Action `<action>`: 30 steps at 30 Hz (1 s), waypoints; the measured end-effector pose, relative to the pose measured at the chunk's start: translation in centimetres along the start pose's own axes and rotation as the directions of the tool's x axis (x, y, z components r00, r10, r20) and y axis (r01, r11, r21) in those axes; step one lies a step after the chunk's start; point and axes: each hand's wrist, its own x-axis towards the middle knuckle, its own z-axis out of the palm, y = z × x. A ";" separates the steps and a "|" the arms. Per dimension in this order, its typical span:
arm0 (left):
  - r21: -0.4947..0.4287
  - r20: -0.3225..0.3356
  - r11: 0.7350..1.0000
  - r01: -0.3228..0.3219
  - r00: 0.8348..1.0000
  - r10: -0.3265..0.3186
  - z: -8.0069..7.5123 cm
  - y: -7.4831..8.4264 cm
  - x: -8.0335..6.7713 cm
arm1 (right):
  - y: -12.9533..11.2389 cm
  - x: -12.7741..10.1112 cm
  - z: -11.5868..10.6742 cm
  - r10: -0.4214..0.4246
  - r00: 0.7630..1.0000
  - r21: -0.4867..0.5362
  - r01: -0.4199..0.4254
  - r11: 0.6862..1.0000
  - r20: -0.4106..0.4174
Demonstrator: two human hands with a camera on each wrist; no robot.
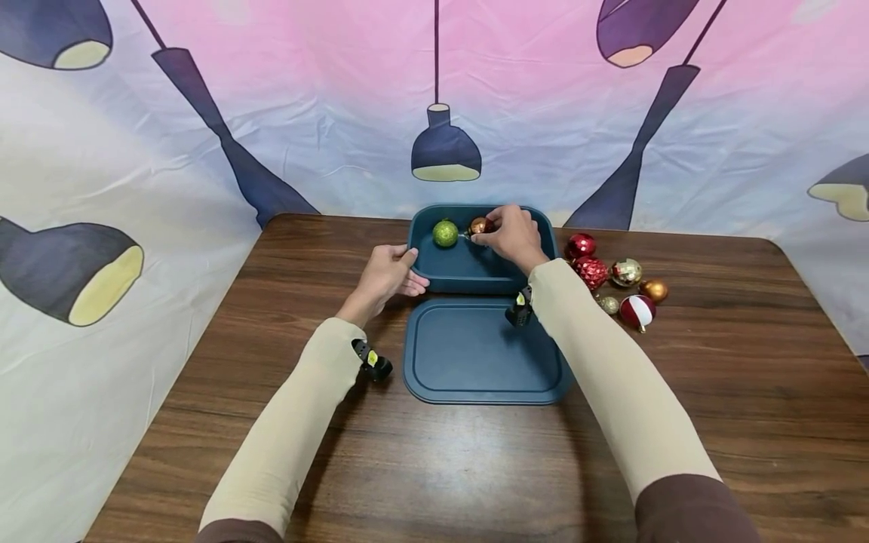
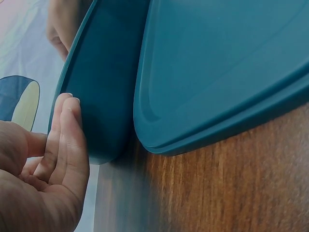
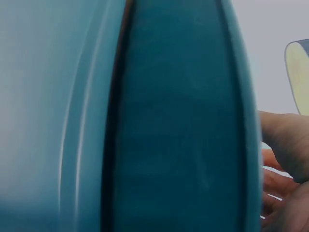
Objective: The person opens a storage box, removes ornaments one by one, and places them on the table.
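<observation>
A dark wooden table [image 1: 271,422] fills the view, backed by a cloth printed with hanging lamps [image 1: 204,136]. Much bare wood lies open at the near edge and along the left side. At the middle, a teal lid [image 1: 475,354] lies flat, and just beyond it, touching or nearly so, sits a teal bin [image 1: 468,275], close to the far edge. Inside the bin, a glittery green bauble [image 1: 445,233] rests at the back left, with a copper bauble [image 1: 479,225] just beside it. The right hand [image 1: 512,235] reaches into the bin and pinches the copper bauble. The left hand [image 1: 390,273] rests against the bin's left outer wall, fingers straight. Right of the bin, a cluster of red, gold and white baubles [image 1: 614,283] lies on the table.
</observation>
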 end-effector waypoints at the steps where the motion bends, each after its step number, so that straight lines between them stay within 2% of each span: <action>1: 0.002 0.000 1.000 0.000 1.000 0.000 0.0 0.0 0.0 | 0.0 -0.1 -0.2 -0.006 1.000 0.002 0.006 1.000 0.000; 12: 0.000 0.004 1.000 0.006 1.000 -0.006 -0.2 0.0 0.3 | 0.0 -0.8 -2.0 -0.080 0.997 -0.010 0.080 0.997 0.000; 22: 0.005 -0.003 1.000 0.008 1.000 -0.008 -0.4 0.0 0.3 | -0.9 -2.6 -4.3 -0.153 0.988 -0.007 0.153 0.988 0.029; 30: 0.005 -0.012 1.000 0.019 1.000 -0.019 -0.5 0.0 0.4 | -1.5 -4.3 -6.8 -0.143 0.989 -0.050 0.145 0.988 0.042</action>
